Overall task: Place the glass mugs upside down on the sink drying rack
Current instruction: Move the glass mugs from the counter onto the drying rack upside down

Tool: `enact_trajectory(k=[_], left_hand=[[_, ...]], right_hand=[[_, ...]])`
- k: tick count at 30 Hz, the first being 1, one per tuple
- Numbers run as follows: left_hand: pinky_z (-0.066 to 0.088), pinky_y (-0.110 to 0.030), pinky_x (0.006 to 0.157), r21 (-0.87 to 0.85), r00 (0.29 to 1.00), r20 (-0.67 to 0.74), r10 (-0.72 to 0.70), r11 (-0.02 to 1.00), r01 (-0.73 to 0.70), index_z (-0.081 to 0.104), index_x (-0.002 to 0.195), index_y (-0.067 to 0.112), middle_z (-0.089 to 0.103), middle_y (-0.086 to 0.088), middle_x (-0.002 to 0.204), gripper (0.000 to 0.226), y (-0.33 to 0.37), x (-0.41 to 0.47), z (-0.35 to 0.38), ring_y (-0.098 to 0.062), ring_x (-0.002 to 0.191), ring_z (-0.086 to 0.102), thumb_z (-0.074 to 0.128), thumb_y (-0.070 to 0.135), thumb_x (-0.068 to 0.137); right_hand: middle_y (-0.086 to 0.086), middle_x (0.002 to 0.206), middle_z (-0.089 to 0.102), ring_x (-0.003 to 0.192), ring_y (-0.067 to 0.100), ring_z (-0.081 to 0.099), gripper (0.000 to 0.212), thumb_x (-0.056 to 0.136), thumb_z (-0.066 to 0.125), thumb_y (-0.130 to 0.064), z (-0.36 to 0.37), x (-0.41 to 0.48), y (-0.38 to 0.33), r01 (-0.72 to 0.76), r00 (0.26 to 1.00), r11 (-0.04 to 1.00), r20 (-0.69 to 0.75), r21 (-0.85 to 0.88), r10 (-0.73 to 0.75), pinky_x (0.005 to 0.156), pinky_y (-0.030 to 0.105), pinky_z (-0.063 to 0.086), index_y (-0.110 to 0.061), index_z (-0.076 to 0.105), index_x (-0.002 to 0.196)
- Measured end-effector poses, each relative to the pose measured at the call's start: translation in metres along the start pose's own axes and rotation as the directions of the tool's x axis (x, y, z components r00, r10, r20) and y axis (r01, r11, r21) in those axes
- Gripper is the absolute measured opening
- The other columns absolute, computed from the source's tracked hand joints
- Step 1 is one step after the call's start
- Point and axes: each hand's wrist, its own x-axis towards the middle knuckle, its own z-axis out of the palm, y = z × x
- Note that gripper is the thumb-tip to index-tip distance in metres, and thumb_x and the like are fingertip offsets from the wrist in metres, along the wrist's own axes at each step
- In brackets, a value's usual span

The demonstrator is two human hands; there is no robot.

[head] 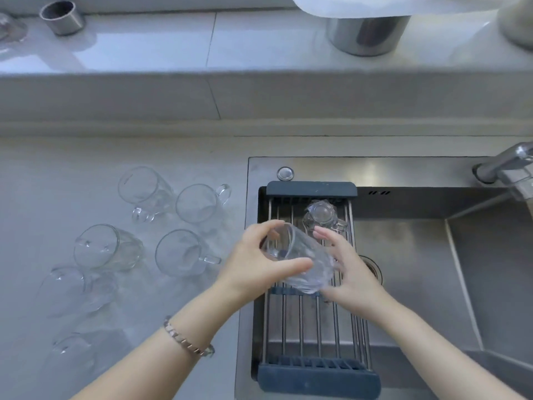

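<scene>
A clear glass mug (300,259) is tilted on its side above the drying rack (310,327), which spans the left end of the sink. My left hand (253,261) grips the mug near its rim, thumb across the front. My right hand (350,272) cups its base end from the right. One glass mug (322,216) stands upside down at the far end of the rack. Several more glass mugs (184,252) stand upright on the counter to the left, one of them (200,203) nearest the sink's far corner.
A steel sink (432,255) lies to the right, with a tap (510,168) at its far right. On the ledge behind stand a small steel cup (62,17) and a larger steel pot (367,33). A bracelet (187,337) sits on my left wrist.
</scene>
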Motion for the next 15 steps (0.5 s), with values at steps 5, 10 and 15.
enact_trajectory(k=[5, 10, 15], left_hand=[[0.055, -0.033, 0.086, -0.134, 0.989, 0.127, -0.075, 0.987, 0.092, 0.057, 0.125, 0.024, 0.061, 0.004, 0.117, 0.067, -0.006, 0.013, 0.017, -0.016, 0.103, 0.064, 0.073, 0.049, 0.066], [0.05, -0.033, 0.089, 0.282, 0.966, 0.251, 0.062, 0.95, -0.134, 0.063, 0.105, 0.023, 0.068, 0.001, 0.106, 0.046, -0.024, 0.037, 0.012, -0.014, 0.094, 0.063, 0.024, 0.046, 0.099], [0.008, -0.053, 0.118, 0.877, 0.878, 0.474, -0.062, 0.124, -0.465, 0.041, 0.138, 0.015, 0.032, -0.007, 0.154, 0.045, -0.063, 0.06, 0.001, -0.028, 0.146, 0.018, 0.029, 0.037, 0.1]], right_hand=[[-0.02, 0.12, 0.045, 0.097, -0.019, 0.055, 0.08, 0.063, 0.08, 0.0, -0.003, -0.026, 0.0, -0.051, 0.995, 0.989, -0.076, 0.138, 0.062, 0.074, 0.002, 0.046, -0.05, 0.034, 0.107], [-0.014, 0.104, 0.056, 0.08, 0.006, 0.066, 0.064, 0.06, 0.085, -0.016, -0.007, -0.015, 0.0, -0.165, 0.955, 0.982, -0.235, 0.095, 0.183, 0.062, 0.018, 0.054, -0.039, 0.043, 0.101], [-0.001, 0.109, 0.057, 0.102, 0.019, 0.054, 0.062, 0.062, 0.083, -0.03, 0.005, 0.024, 0.005, -0.316, 0.898, 0.948, -0.339, -0.049, 0.282, 0.08, 0.026, 0.042, -0.024, 0.045, 0.111]])
